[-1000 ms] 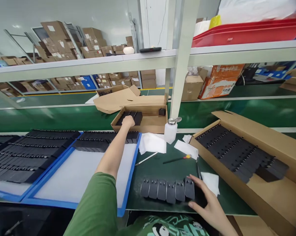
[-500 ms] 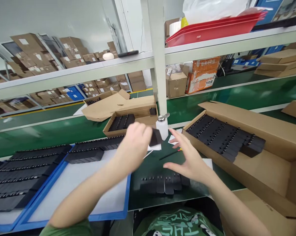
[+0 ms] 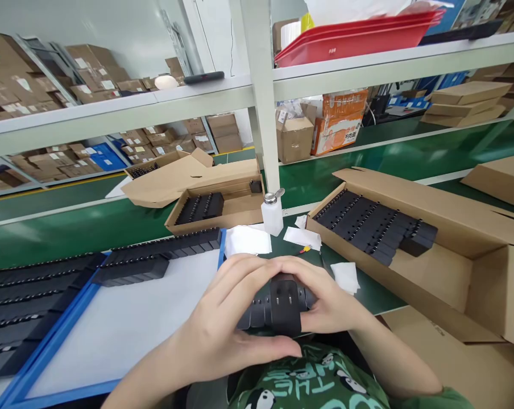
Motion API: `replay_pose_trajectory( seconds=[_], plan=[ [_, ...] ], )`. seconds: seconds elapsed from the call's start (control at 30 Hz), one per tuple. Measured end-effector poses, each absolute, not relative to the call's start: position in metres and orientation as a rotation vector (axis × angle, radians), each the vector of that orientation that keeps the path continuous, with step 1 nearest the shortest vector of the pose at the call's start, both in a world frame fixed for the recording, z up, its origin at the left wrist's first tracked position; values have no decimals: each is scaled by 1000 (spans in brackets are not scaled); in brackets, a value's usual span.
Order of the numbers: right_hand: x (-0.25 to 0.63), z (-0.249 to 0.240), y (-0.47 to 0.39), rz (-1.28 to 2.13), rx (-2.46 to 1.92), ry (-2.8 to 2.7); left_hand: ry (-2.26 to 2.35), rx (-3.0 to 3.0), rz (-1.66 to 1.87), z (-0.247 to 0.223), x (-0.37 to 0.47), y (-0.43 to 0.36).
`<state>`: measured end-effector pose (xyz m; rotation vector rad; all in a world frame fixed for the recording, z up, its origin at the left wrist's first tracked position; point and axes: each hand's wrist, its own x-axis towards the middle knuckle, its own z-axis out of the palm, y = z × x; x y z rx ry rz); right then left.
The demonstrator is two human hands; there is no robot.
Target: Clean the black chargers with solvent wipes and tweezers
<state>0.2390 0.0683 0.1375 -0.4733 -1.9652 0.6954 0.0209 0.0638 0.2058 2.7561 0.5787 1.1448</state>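
Note:
A black part with two metal pins (image 3: 285,304) is upright in front of my body, between my hands. My right hand (image 3: 327,295) grips its right side, thumb low and fingers over the top. My left hand (image 3: 229,318) arches around the left side, its fingertips near the top of the part and its thumb stretched below, apart from the fingers. Behind the held part, a row of similar black parts (image 3: 255,313) lies on the dark green table, partly hidden by my hands.
Blue-edged trays (image 3: 124,324) with black parts are at left. Open cardboard boxes with black parts stand at the back (image 3: 240,218) and right (image 3: 448,289). A white pump bottle (image 3: 273,216), white wipes (image 3: 247,241) and a shelf post (image 3: 265,113) are ahead.
Both hands have come down and closer together in front of my body. The black part, earlier in my left hand near the bottle, is now in my right hand. The view has shifted slightly.

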Motion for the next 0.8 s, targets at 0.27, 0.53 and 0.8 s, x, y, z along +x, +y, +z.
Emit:
replay_pose_trajectory(
  seconds=[0.27, 0.53, 0.8],
  plan=[
    [237, 138, 68, 728, -486, -1950, 554, 2733, 1140, 203, 19, 62],
    [234, 138, 72, 772, -449, -1950, 574, 2725, 1158, 202, 17, 62],
    [242, 142, 73, 895, -558, -1988, 605, 2783, 1179, 186, 19, 69]
  ],
)
